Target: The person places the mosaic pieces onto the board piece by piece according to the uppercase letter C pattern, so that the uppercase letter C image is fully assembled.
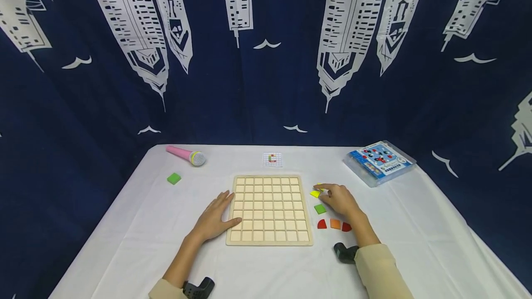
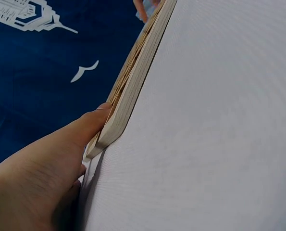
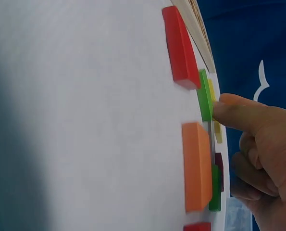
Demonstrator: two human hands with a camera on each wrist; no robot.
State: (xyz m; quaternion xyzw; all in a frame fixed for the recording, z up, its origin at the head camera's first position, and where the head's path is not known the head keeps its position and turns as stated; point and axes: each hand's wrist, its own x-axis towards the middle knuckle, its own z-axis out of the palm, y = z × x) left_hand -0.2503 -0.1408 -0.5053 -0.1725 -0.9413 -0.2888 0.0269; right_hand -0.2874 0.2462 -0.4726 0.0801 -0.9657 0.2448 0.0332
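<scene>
A light wooden grid board [image 1: 269, 245] lies on the table. My left hand [image 1: 214, 219] rests at its left side, fingers extended along the edge and thumb over the rim; in the left wrist view the thumb [image 2: 87, 126] touches the board's corner. Right of the board, my right hand [image 1: 341, 200] reaches index finger and thumb to a yellow block [image 1: 315, 194]; whether they pinch it I cannot tell. Closer to me lie a green block [image 1: 320, 209], a red quarter-round block [image 1: 322, 224], an orange block [image 1: 335, 224] and another red block [image 1: 346, 227].
Behind the board lies a small card with a coloured pattern [image 1: 272, 159]. A pink toy microphone [image 1: 183, 153] and a green block [image 1: 174, 178] are on the left. At the back right lies a clear plastic case with a printed sheet [image 1: 380, 160]. A patterned blue cloth [image 1: 266, 91] hangs behind.
</scene>
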